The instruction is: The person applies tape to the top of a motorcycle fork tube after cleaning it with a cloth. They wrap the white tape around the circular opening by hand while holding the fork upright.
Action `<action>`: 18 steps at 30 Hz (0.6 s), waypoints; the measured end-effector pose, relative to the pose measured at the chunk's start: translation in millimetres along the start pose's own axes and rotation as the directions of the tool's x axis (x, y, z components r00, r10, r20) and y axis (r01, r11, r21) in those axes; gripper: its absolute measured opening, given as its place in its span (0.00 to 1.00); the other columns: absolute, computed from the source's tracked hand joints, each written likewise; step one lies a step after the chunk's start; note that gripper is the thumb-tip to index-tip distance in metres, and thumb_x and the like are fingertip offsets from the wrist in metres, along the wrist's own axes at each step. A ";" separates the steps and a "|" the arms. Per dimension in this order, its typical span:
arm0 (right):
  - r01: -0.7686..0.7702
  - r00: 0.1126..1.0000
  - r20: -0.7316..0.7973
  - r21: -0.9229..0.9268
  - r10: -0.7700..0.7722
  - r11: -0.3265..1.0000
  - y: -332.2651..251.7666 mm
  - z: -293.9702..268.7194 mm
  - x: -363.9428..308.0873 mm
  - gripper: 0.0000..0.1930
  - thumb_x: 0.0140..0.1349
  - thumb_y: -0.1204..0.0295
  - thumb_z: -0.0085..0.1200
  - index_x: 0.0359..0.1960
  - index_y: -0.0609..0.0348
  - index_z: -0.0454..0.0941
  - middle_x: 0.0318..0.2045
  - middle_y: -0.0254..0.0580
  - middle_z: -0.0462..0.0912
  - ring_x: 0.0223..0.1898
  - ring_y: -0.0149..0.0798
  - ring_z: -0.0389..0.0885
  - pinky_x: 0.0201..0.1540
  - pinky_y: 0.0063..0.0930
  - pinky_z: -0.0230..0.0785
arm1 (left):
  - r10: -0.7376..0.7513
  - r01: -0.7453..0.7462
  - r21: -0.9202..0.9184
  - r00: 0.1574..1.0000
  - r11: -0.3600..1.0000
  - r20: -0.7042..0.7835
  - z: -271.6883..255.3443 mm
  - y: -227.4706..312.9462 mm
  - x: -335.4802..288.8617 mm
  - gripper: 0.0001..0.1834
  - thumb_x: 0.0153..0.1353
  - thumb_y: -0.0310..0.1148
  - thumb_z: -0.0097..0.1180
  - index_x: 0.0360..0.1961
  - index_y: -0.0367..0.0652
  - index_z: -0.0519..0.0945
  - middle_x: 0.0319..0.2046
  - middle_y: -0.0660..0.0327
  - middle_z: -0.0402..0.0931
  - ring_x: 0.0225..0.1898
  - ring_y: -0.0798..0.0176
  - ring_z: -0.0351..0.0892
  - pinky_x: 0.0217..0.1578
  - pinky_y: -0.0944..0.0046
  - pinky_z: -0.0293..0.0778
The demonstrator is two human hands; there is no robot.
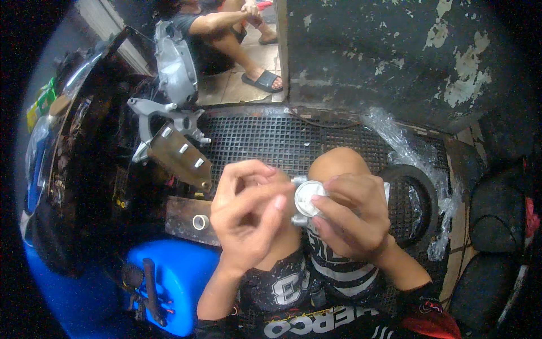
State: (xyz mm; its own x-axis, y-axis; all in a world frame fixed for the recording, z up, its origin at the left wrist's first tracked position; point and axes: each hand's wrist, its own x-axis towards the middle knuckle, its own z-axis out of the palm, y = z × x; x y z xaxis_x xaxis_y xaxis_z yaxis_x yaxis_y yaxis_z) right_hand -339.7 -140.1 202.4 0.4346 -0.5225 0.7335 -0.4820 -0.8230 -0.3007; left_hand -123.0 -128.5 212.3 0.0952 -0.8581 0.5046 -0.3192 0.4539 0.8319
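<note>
Above my knees, my right hand (355, 214) grips a small metal part with a round, whitish disc-like face (305, 198). Its thumb and fingers press on the disc's right side and hide much of the body behind. Grey metal ends of the part show above and below the disc. My left hand (245, 209) is just left of it, slightly blurred, thumb and bent fingers apart. Its index fingertip comes close to the disc's edge; whether they touch I cannot tell. Nothing shows in the left hand.
At left are a grey metal casing (176, 65), a bracket (149, 121), a brown panel (179, 157), a blue container (180, 260) and a pale ring (200, 222) on a board (179, 217). A tyre (430, 198) and plastic wrap (389, 133) lie right on black grating (248, 135). Another person (226, 28) sits beyond.
</note>
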 end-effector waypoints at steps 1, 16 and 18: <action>-0.001 1.000 0.001 -0.002 0.001 1.000 -0.9 -1.0 0.8 0.19 0.49 0.73 0.70 0.46 0.57 0.87 0.47 0.47 0.82 0.46 0.49 0.82 0.46 0.42 0.71 | 0.153 -0.157 0.076 0.987 0.985 0.053 -1.5 -1.0 -0.6 0.12 0.52 0.26 0.68 0.40 0.38 0.91 0.46 0.50 0.78 0.44 0.55 0.82 0.45 0.61 0.77; -0.074 0.991 -0.109 0.079 0.082 0.994 -1.3 4.3 -12.9 0.20 0.49 0.73 0.73 0.47 0.52 0.88 0.43 0.40 0.82 0.42 0.41 0.83 0.45 0.38 0.71 | 0.526 -0.616 0.438 0.787 0.654 0.323 0.0 9.3 -4.3 0.18 0.48 0.38 0.74 0.40 0.41 0.89 0.45 0.57 0.79 0.44 0.52 0.80 0.42 0.54 0.77; -0.031 0.993 -0.112 0.016 0.033 0.999 -2.2 3.9 -9.8 0.20 0.49 0.74 0.72 0.47 0.52 0.88 0.42 0.38 0.82 0.42 0.40 0.82 0.45 0.38 0.70 | 0.495 -0.571 0.364 0.820 0.735 0.286 -1.0 9.5 -1.5 0.19 0.48 0.36 0.74 0.41 0.40 0.88 0.45 0.55 0.78 0.44 0.51 0.80 0.42 0.54 0.77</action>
State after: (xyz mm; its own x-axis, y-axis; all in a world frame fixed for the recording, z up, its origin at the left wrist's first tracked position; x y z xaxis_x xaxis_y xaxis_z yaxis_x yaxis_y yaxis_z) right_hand -339.9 -134.1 193.5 0.3307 -0.5211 0.7868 -0.4831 -0.8097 -0.3332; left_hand -125.3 -122.8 219.6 -0.3496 -0.5477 0.7601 -0.6327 0.7364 0.2396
